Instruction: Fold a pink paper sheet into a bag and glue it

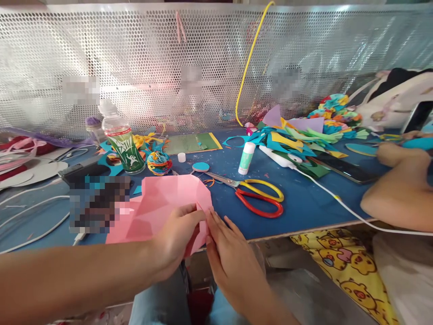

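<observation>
A pink sheet of paper with several creases lies at the front edge of the blue table, its near corner hanging over the edge. My left hand pinches the paper's right side between thumb and fingers. Against that same right edge, my right hand presses with its fingers close together, the fingertips touching the paper near my left thumb. Just beyond the paper lie scissors with one yellow and one red handle. An upright glue stick and its white cap stand farther back.
A plastic bottle and a colourful paper ball stand at the back left. Cut paper strips pile up at the back right, near a phone. A white cable crosses the table. Another person's arm rests at the right.
</observation>
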The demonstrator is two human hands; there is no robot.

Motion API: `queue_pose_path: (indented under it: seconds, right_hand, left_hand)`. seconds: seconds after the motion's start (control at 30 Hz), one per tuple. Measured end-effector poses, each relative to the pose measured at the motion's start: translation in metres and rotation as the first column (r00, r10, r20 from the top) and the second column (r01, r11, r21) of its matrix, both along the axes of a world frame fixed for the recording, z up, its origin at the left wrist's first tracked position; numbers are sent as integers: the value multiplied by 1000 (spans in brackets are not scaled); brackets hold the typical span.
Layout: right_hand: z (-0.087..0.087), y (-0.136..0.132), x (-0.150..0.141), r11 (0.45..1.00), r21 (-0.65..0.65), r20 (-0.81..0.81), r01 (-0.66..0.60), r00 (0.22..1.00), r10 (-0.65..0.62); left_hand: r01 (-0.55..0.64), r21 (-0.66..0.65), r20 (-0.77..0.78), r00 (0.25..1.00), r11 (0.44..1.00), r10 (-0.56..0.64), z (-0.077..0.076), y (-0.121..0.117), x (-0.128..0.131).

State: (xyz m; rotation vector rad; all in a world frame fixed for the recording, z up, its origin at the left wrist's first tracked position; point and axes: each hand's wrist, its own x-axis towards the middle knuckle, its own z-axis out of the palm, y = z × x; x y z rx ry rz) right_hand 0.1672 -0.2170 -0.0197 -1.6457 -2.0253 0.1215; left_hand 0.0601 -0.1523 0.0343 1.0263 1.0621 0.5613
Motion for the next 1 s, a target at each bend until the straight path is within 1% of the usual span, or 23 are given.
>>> queue_pose_path:
  seconds: [0.07,0.13,0.2,0.27,0.37,0.43,0.53,0.6,0.63,0.7,0.77,0.83,0.9,0.93,0.97,1.0]
  right_hand:
    - [0,-1,-1,1000,2,4,-1,1000,1]
    - [-1,-1,-3,1000,8,0,0,1000,0]
    - [-3,-2,-4,1000,22,-13,5,1000,-5]
    - [-5,-2,-6,999,44,-36,0,999,1]
    - [-6,-3,-7,998,61,-89,-34,995,39]
    - [-3,-4,-4,998,41,-154,-55,986,61]
    - [9,-1,9,997,-47,-348,-57,937,37]
    - [19,9,17,996,-78,-491,-48,871,4]
    - [23,19,21,997,-66,-553,-38,833,-5]
    - [28,43,22,1000,15,-649,1,761,9]
    - [26,71,18,997,66,-709,50,706,12]
    - [21,95,10,991,98,-692,86,722,6]
    - [15,109,1,992,98,-681,85,732,4]
    - [12,112,-2,992,96,-690,83,724,6]
    - [10,113,-4,992,89,-716,84,699,5]
    - [9,113,-5,992,83,-757,91,654,3]
  left_hand:
    - [16,-18,21,1000,1000,-15,-1,0,1]
    - [4,-59,2,1000,998,-4,1,1,1]
    - [6,-73,-21,1000,997,-8,3,1,1]
    - [14,-47,-65,998,999,-17,5,3,1]
    - [25,64,-151,988,998,-15,3,12,0]
    - [47,123,-176,984,991,-25,-2,20,-1]
    - [62,123,-140,989,991,-44,-9,29,-3]
    - [65,82,-69,996,994,-60,-10,31,-4]
    - [74,56,-24,997,996,-73,-10,30,-5]
    - [85,10,49,995,996,-86,-9,28,-4]
    - [64,7,80,995,998,-65,-10,26,-3]
    - [16,36,91,996,999,-19,-14,25,0]
    - [-35,58,104,994,998,29,-17,23,2]
    - [-54,59,108,993,997,47,-18,22,3]
    - [-65,56,110,992,996,59,-18,20,4]
    - [-76,58,112,991,995,70,-17,19,5]
